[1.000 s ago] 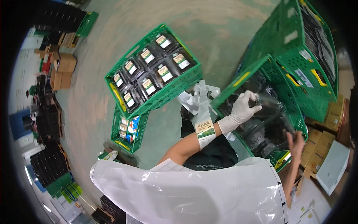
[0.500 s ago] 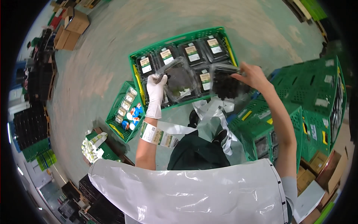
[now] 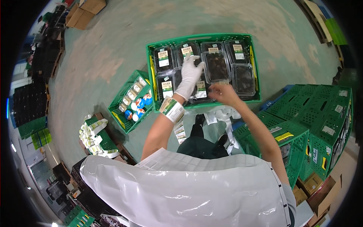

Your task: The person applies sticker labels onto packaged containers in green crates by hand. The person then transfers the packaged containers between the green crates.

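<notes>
My left hand [image 3: 191, 73], in a white glove, is over the middle of a green crate [image 3: 200, 36]. Its fingers are apart, above the labelled black packs [image 3: 163, 58], and nothing shows in them. My bare right hand [image 3: 224, 94] is at the crate's near side, fingers loosely bent and apart, holding nothing visible. Just beyond it, a clear plastic box [image 3: 216, 67] with dark contents lies on top of labelled packs. Another clear box [image 3: 243, 79] without a visible label sits at the right end. A strip of printed labels [image 3: 172, 109] wraps my left forearm.
A smaller green crate [image 3: 120, 120] with small packs and blue-and-white round items stands at the left. Stacked green crates [image 3: 302, 113] rise at the right. White backing strips [image 3: 228, 125] trail near my feet. A glossy white sheet [image 3: 189, 185] spans the area before me.
Both hands have let go of clear boxes, which now lie in the crate. My left hand has moved right and my right hand has come left and nearer. The view has shifted.
</notes>
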Demonstrator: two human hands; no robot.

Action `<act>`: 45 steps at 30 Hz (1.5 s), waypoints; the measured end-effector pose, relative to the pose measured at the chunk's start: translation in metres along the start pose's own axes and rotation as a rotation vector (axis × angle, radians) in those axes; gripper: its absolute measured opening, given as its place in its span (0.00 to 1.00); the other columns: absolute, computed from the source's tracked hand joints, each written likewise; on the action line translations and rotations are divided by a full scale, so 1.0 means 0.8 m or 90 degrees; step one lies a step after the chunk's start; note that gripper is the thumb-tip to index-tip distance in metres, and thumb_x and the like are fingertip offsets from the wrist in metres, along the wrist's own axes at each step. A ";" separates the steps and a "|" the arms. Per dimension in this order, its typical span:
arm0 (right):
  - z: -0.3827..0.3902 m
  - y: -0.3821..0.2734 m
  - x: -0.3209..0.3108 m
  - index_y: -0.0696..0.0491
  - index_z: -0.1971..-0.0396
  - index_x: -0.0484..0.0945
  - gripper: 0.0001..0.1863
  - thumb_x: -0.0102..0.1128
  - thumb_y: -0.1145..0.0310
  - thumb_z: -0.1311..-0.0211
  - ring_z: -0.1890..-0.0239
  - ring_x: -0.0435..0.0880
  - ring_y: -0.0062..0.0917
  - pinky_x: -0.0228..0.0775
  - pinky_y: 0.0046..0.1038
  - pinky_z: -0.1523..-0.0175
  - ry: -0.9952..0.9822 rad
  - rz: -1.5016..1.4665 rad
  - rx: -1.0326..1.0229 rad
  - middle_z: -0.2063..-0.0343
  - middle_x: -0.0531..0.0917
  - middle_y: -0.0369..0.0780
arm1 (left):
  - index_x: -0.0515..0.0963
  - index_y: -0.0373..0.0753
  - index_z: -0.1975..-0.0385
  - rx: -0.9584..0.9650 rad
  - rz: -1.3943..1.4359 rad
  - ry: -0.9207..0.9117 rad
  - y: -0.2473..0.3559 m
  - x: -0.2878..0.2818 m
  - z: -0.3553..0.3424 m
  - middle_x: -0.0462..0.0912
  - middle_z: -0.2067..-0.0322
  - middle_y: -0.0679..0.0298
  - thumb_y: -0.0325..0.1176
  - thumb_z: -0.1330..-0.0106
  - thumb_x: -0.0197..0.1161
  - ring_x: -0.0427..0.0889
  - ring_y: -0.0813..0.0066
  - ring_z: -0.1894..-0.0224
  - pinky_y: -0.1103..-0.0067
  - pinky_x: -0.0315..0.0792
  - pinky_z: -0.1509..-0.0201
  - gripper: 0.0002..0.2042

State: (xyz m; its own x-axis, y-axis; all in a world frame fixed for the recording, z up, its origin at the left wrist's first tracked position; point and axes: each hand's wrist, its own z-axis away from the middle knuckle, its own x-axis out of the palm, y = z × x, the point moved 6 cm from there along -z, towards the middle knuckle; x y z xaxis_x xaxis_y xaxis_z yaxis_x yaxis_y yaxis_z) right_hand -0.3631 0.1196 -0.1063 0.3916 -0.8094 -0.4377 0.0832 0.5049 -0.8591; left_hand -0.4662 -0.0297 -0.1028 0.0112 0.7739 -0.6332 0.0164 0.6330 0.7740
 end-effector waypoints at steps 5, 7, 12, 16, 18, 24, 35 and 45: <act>0.085 -0.094 0.082 0.55 0.51 0.73 0.32 0.71 0.57 0.58 0.56 0.77 0.32 0.69 0.29 0.52 -0.198 -0.106 -0.182 0.59 0.80 0.45 | 0.77 0.42 0.59 0.055 0.062 -0.103 0.110 0.036 0.040 0.69 0.47 0.51 0.40 0.47 0.65 0.71 0.61 0.46 0.76 0.64 0.43 0.16; 0.124 -0.119 0.072 0.56 0.55 0.75 0.28 0.72 0.59 0.58 0.60 0.79 0.30 0.70 0.28 0.54 -0.234 -0.089 -0.199 0.61 0.81 0.44 | 0.77 0.41 0.58 0.045 0.111 -0.188 0.142 0.033 0.061 0.74 0.52 0.55 0.39 0.46 0.65 0.75 0.65 0.53 0.76 0.67 0.48 0.17; 0.218 -0.134 0.011 0.58 0.66 0.80 0.12 0.65 0.69 0.49 0.76 0.75 0.14 0.68 0.23 0.69 -0.157 -0.273 -0.168 0.77 0.82 0.33 | 0.76 0.35 0.58 -0.004 0.219 -0.396 0.152 0.017 0.141 0.79 0.60 0.60 0.39 0.43 0.63 0.76 0.76 0.58 0.80 0.70 0.55 0.17; 0.262 -0.165 -0.069 0.60 0.65 0.78 0.12 0.62 0.68 0.46 0.72 0.75 0.10 0.69 0.18 0.67 -0.066 -0.279 -0.134 0.74 0.82 0.34 | 0.71 0.36 0.50 0.079 0.580 -0.585 0.194 -0.017 0.304 0.75 0.54 0.62 0.39 0.40 0.61 0.73 0.74 0.54 0.78 0.70 0.51 0.20; 0.287 -0.164 -0.073 0.59 0.63 0.77 0.12 0.61 0.70 0.45 0.72 0.76 0.11 0.69 0.18 0.67 -0.065 -0.304 -0.115 0.73 0.82 0.35 | 0.65 0.33 0.46 -0.133 0.621 -0.570 0.190 -0.001 0.343 0.72 0.49 0.59 0.38 0.34 0.53 0.72 0.69 0.49 0.74 0.67 0.44 0.20; 0.344 -0.129 -0.035 0.59 0.74 0.72 0.17 0.64 0.60 0.51 0.86 0.66 0.21 0.57 0.26 0.78 -0.063 -0.018 -0.132 0.88 0.74 0.39 | 0.63 0.31 0.46 -0.185 1.039 -0.250 0.202 -0.087 0.350 0.74 0.51 0.55 0.47 0.31 0.41 0.75 0.65 0.49 0.70 0.68 0.43 0.25; 0.260 -0.172 -0.002 0.60 0.60 0.74 0.11 0.56 0.71 0.41 0.74 0.73 0.12 0.68 0.17 0.69 -0.030 -0.383 -0.109 0.73 0.79 0.35 | 0.73 0.32 0.56 -0.127 0.709 -0.093 0.184 -0.124 0.343 0.80 0.64 0.63 0.22 0.40 0.58 0.78 0.80 0.66 0.83 0.73 0.61 0.12; 0.191 -0.215 0.024 0.59 0.61 0.75 0.10 0.57 0.74 0.41 0.76 0.76 0.14 0.68 0.17 0.71 0.021 -0.313 -0.060 0.75 0.80 0.35 | 0.64 0.37 0.43 0.103 0.611 -0.084 0.131 -0.202 0.275 0.66 0.43 0.60 0.19 0.47 0.61 0.65 0.73 0.42 0.77 0.59 0.39 0.28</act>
State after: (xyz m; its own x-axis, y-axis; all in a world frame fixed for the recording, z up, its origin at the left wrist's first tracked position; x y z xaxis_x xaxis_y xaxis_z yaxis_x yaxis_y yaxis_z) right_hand -0.2300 0.0632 0.0735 0.2975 -0.9546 0.0175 0.1668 0.0339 -0.9854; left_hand -0.2459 -0.0928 0.0794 0.2036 0.9435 0.2616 0.0787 -0.2821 0.9562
